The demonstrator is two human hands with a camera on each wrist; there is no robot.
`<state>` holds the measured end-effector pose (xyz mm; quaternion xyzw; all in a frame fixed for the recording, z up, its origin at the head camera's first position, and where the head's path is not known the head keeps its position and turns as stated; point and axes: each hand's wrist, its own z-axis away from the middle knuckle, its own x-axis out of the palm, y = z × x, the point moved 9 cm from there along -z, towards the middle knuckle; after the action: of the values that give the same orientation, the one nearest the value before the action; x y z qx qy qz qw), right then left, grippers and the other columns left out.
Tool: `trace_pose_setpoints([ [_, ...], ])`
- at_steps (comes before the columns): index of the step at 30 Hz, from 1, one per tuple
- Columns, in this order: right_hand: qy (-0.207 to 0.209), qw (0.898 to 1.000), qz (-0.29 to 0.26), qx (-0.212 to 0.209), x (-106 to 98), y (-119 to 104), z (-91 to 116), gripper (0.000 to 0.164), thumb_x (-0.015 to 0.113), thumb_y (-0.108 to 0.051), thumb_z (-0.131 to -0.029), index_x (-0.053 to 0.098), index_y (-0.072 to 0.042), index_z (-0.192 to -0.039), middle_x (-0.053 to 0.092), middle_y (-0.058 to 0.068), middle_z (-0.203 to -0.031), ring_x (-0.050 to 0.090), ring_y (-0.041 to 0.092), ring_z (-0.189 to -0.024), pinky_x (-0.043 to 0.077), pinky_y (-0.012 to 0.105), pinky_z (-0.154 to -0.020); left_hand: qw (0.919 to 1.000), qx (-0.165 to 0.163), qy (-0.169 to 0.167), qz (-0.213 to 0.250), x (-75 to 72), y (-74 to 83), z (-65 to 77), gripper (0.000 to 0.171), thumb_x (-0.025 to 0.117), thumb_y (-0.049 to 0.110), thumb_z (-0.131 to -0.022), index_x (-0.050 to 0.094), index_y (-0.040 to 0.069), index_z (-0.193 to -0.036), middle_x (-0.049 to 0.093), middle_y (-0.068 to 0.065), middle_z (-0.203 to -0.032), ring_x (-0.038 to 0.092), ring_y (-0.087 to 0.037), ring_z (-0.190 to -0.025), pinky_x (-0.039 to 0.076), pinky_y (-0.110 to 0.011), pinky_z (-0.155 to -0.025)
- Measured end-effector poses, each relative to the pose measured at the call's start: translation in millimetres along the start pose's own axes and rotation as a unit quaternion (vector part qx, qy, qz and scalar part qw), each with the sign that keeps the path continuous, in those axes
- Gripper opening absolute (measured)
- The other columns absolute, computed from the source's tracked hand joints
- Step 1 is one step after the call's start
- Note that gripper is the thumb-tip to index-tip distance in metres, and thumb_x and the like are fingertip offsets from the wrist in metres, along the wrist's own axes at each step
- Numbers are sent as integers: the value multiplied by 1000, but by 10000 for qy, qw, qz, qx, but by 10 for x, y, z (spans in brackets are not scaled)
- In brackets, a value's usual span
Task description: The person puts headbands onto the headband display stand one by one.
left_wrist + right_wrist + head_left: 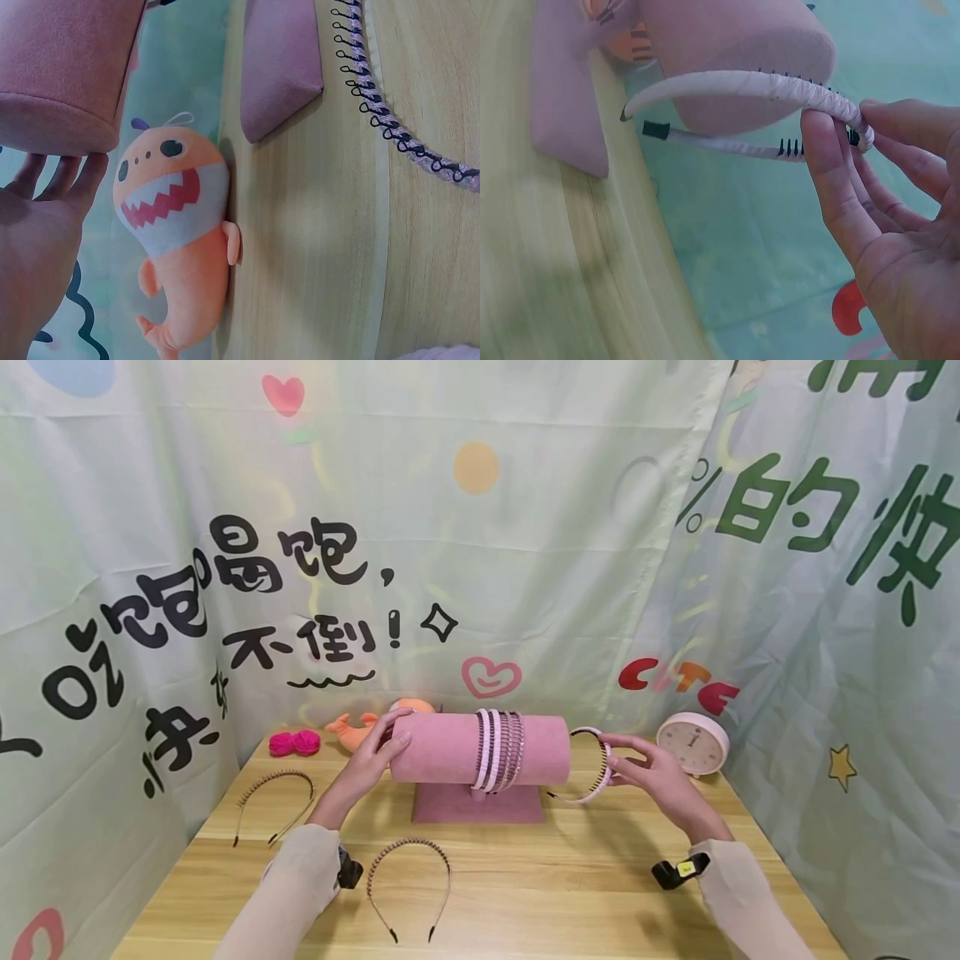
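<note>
A pink headband stand (435,747), a padded roll on a flat base, bears several headbands (498,750) side by side around its middle. At its left end rests my left hand (377,750), fingertips touching the end of the roll in the left wrist view (45,225). My right hand (651,774) pinches a pale pink headband (600,781) with dark inner teeth between thumb and fingers. It is held just off the right end of the roll, its open ends toward the stand; the right wrist view shows the headband (727,84) overlapping the roll's end.
Two thin beaded headbands (411,843) lie on the wooden table (525,893), front and left. Behind the stand lies an orange plush toy (191,277). A bright pink bundle (295,743) is at the back left, a round pink clock (693,743) at the back right. Printed cloth hangs around.
</note>
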<state>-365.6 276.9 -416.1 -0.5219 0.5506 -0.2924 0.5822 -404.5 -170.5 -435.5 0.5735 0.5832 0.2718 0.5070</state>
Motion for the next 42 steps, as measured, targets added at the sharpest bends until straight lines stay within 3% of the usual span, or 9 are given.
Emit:
trace_pose_setpoints([
  [5, 16, 10000, 83, 9, 49, -26, -73, 56, 67, -27, -111, 53, -2, -159, 61, 14, -151, 80, 23, -105, 61, 32, -97, 10000, -67, 26, 12, -4, -6, -4, 54, 56, 23, -115, 40, 9, -165, 44, -19, -166, 46, -38, -150, 45, -34, -115],
  [8, 15, 9999, 107, 53, 81, -43, -116, 55, 67, -29, -111, 54, -4, -159, 58, 23, -154, 80, 24, -105, 61, 30, -97, 9999, -147, 70, -12, -10, -26, -4, 53, 56, 26, -115, 42, 13, -164, 44, -16, -167, 46, -36, -150, 43, -39, -118],
  [14, 42, 9998, 85, 174, 142, -82, -202, 55, 68, -34, -110, 57, -10, -157, 60, 24, -154, 80, 22, -104, 61, 32, -97, 9996, -264, 110, -65, -13, -47, 14, 51, 57, 30, -115, 43, 21, -164, 44, -14, -167, 48, -36, -148, 43, -50, -118],
  [20, -47, 9998, -111, 147, 220, -157, -272, 56, 69, -31, -110, 55, -8, -158, 53, 27, -160, 80, 21, -103, 62, 33, -97, 9995, -294, 125, -83, -13, -59, 20, 51, 57, 31, -115, 43, 25, -163, 38, -11, -173, 46, -35, -151, 41, -52, -121],
  [27, 25, 9997, -140, 178, 248, -185, -334, 53, 70, -32, -109, 58, -11, -156, 57, 22, -156, 79, 20, -101, 63, 38, -97, 9996, -242, 123, -95, -13, -49, 16, 51, 57, 30, -115, 43, 23, -164, 42, -13, -170, 48, -36, -149, 41, -55, -120],
  [35, 3, 9997, -191, 155, 276, -224, -350, 51, 71, -31, -108, 59, -12, -155, 59, 20, -154, 79, 20, -99, 62, 32, -94, 9997, -216, 123, -58, -15, -47, 5, 52, 58, 29, -115, 42, 23, -164, 42, -12, -170, 46, -35, -152, 38, -58, -122],
  [42, -91, 9998, -181, 77, 323, -287, -360, 52, 70, -31, -109, 59, -11, -155, 55, 20, -159, 79, 21, -101, 61, 35, -96, 9997, -204, 111, -90, -14, -47, 5, 54, 57, 29, -115, 41, 17, -165, 42, -13, -169, 47, -36, -150, 40, -56, -120],
])
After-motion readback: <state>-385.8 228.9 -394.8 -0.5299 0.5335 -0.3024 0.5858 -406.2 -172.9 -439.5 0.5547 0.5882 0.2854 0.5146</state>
